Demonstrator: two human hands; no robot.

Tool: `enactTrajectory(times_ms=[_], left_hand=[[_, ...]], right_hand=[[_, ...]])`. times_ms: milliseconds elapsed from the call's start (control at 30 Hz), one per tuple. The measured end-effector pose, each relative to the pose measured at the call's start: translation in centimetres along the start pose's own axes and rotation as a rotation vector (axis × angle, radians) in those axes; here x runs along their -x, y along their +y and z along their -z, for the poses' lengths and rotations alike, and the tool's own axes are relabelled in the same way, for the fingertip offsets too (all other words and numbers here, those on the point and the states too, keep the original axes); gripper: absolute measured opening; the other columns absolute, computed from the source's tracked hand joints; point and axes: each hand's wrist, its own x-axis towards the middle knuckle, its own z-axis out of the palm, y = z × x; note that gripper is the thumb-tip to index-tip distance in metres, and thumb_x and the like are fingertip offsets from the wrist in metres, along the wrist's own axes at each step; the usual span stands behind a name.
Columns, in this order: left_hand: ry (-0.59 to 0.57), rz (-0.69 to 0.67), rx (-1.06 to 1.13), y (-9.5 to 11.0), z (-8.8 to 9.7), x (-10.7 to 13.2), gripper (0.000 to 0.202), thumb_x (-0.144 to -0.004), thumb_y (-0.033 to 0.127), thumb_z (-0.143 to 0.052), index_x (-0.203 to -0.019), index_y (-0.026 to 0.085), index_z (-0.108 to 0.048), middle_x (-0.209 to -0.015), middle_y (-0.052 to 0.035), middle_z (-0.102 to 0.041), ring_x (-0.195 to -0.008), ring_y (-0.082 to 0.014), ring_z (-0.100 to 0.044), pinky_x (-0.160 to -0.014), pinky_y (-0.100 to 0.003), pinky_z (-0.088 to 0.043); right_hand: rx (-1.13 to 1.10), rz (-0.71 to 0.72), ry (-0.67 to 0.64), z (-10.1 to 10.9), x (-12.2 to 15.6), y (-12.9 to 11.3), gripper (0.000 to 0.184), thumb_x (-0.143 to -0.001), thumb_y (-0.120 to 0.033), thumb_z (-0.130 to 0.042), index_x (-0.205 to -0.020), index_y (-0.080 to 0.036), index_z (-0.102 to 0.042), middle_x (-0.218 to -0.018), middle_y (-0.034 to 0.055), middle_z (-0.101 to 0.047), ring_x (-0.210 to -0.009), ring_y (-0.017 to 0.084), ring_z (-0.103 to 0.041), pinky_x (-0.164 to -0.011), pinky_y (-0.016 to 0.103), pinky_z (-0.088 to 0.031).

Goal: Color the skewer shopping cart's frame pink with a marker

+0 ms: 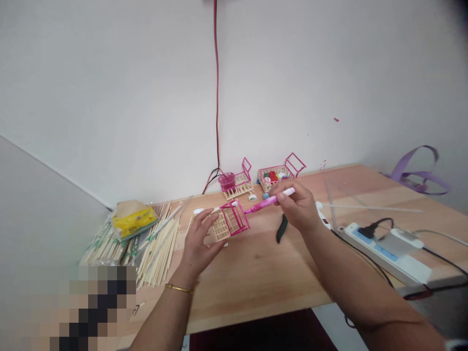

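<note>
My left hand (200, 239) grips a small cart built of wooden sticks (229, 220), its frame partly coloured pink, held just above the wooden table (256, 278). My right hand (298, 204) pinches a pink marker (268, 201) whose tip touches the cart's right edge. Behind them, near the wall, stand two similar stick carts: one (237, 183) carries a pink cup, the other (280, 173) holds small coloured pieces.
Bundles of wooden sticks (153, 243) and a yellow tissue pack (133, 218) lie at the left. A dark green tool (281, 228) lies by my right wrist. A white power strip (387, 248) with cables sits at the right; a red-black wire (217, 97) runs down the wall.
</note>
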Motion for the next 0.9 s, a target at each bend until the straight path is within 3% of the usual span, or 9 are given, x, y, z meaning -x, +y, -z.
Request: enactTrajectory(times_ms=[133,367,900], left_hand=[[0.026,0.005,-0.029,0.03,0.09,-0.12,0.056,-0.078,0.025,-0.072,-0.13,0.025,-0.05,-0.13,-0.0115,-0.054,-0.122,-0.0261,-0.053,-0.101,-0.047,-0.047],[0.022,-0.031,-0.051,-0.15,-0.13,0.05,0.056,-0.078,0.023,-0.071,-0.13,0.024,-0.049,-0.132,-0.0122,-0.052,-0.123,-0.0253,-0.051,-0.101,-0.046,-0.047],[0.042,-0.153,-0.132,-0.23,-0.29,-0.08,0.057,-0.079,0.022,-0.071,-0.131,0.022,-0.047,-0.131,-0.0148,-0.051,-0.123,-0.0264,-0.05,-0.099,-0.047,-0.048]], right_hand=[[-0.001,-0.012,-0.068,0.12,0.07,0.14,0.016,-0.087,-0.036,-0.062,-0.081,-0.021,-0.059,-0.071,-0.0003,-0.057,-0.062,0.014,-0.052,-0.058,0.029,-0.043],[0.067,0.005,0.098,-0.05,-0.01,-0.03,0.014,-0.089,-0.037,-0.06,-0.087,-0.023,-0.06,-0.071,-0.0003,-0.059,-0.065,0.015,-0.055,-0.061,0.029,-0.045],[0.154,0.08,0.084,-0.3,0.05,-0.63,0.005,-0.089,-0.027,-0.061,-0.091,-0.023,-0.063,-0.079,0.0011,-0.062,-0.068,0.014,-0.059,-0.06,0.026,-0.047]])
